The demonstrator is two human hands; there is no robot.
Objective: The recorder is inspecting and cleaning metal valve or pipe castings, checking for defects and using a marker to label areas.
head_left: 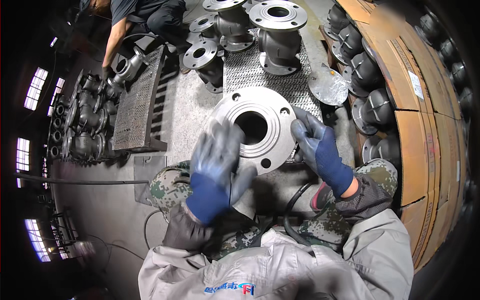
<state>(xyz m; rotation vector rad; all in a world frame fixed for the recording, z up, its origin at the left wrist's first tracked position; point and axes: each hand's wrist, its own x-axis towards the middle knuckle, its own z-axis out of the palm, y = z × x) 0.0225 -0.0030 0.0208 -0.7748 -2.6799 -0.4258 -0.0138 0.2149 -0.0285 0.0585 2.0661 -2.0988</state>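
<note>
A grey metal flanged valve body [278, 131] is in front of me, its round flange face turned up toward me. The flange has a wide dark center bore, raised rings and several bolt holes; the rest of the body is hidden beneath it. My left hand [218, 152], in a grey-coated blue glove, lies across the flange's left side with fingers stretched out and thumb apart. At the right edge, my right hand [316, 143] in a matching glove is closed around the rim, some fingertips hidden behind it.
Several flanged valve bodies [278, 42] stand on a ribbed metal platform [245, 70] ahead. At right, cardboard [415, 135] borders rows of dark castings [367, 72]. Far left, a person [117, 40] reaches toward a valve body [131, 67] beside another platform [137, 110]. A hose [85, 181] crosses the left side.
</note>
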